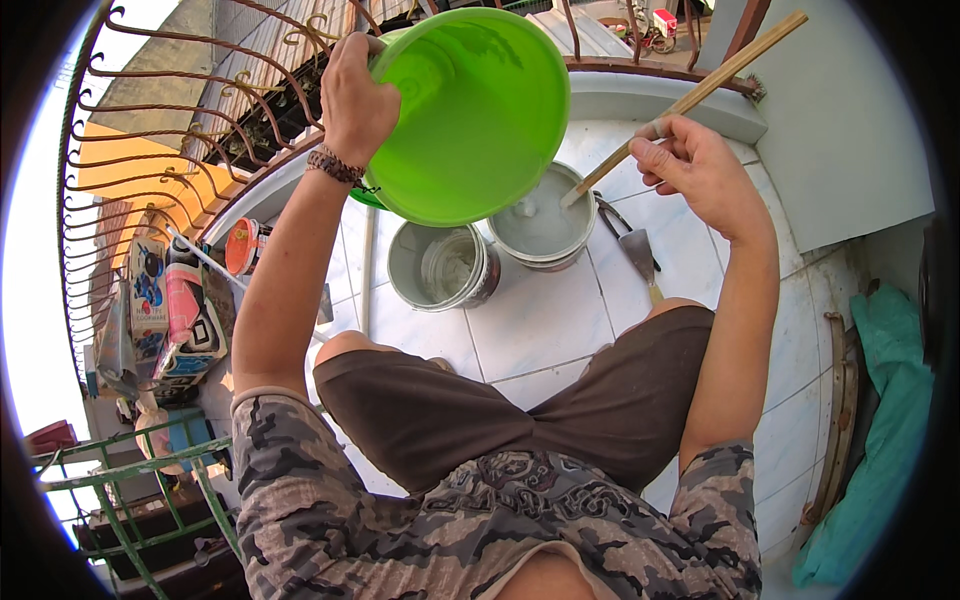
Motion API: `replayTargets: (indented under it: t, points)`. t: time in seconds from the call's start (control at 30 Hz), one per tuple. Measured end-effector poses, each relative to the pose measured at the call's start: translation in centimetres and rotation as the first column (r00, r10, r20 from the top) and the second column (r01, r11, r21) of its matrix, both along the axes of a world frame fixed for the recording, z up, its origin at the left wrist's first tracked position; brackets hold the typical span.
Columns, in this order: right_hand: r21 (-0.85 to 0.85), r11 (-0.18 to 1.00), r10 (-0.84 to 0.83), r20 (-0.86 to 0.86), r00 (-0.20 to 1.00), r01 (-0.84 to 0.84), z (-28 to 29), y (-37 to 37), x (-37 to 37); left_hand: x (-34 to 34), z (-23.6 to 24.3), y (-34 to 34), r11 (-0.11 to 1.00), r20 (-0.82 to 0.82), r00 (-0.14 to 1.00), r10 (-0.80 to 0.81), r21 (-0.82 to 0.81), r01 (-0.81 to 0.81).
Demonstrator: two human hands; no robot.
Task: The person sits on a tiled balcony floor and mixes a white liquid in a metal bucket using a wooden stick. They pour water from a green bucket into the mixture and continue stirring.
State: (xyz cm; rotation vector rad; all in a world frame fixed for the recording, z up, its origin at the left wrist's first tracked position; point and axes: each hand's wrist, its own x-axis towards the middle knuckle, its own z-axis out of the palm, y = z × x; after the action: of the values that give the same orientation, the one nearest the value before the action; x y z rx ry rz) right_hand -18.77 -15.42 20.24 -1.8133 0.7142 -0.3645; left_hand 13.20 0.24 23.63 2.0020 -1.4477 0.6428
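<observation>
The left hand (358,100) was closed on the rim side of a bright green plastic basin (470,130), holding it up and tipped so that its hollow faced the person; the fingers' far side was hidden, so the exact grip could not be told. The basin hung above and partly in front of two plastic buckets, perhaps tilted that way to bring its lower lip close to them. The right hand (690,165) was narrowed around a wooden stick (740,65), thumb against fingers, well up its length, which likely left the lower part free to reach down. That end slanted into the pale grey liquid (540,222) in the right-hand bucket (548,262). The left-hand bucket (408,262) stood just beside it, grey-smeared inside, both before the person's parted knees and probably set there for easy reach. A broad-bladed scraper (637,250) lay on the white floor tiles (535,335) near the right knee, seemingly handy for the right hand.
</observation>
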Motion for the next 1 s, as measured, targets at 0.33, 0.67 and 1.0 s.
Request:
replayTargets:
  t: [0.33, 0.67, 1.0]
  points:
    - [-0.01, 0.999, 0.03, -0.055, 0.998, -0.031, 0.4, 0.02, -0.23, -0.1, 0.22, -0.09, 1.0, 0.03, 0.999, -0.014, -0.012, 0.015]
    - [0.018, 0.999, 0.035, -0.042, 0.999, -0.035, 0.35, 0.04, -0.37, -0.16, 0.57, -0.18, 1.0, 0.039, 0.999, -0.029, -0.012, 0.029]
    - [0.006, 1.0, 0.008, -0.007, 1.0, -0.007, -0.13, -0.02, -0.38, 0.09, 0.63, 0.0, 1.0, 0.063, 0.998, -0.023, -0.01, 0.023]
